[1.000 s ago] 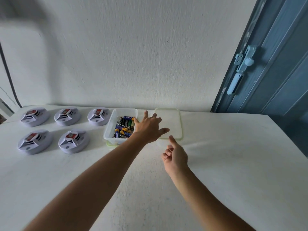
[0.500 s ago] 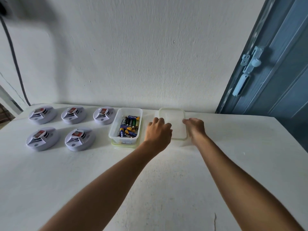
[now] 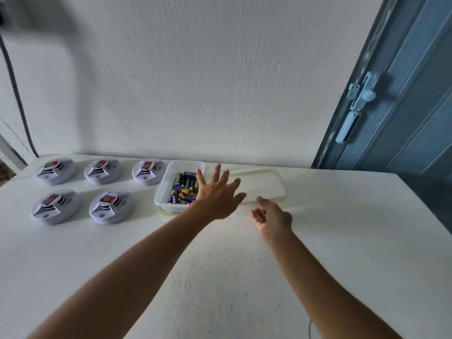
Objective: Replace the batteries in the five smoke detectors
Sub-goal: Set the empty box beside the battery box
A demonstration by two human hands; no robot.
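Head view, items on the white table: five smoke detectors in two rows at left, all unopened; clear tub of loose batteries just beside them; its lid lying flat to the tub's right. Left hand, fingers spread and holding nothing, hovers over the tub's near right corner; right hand, loosely open and empty, has drawn back from the lid it touched half a second ago. Lid now set aside (batteries reachable), so the first battery swap looks ready to begin.
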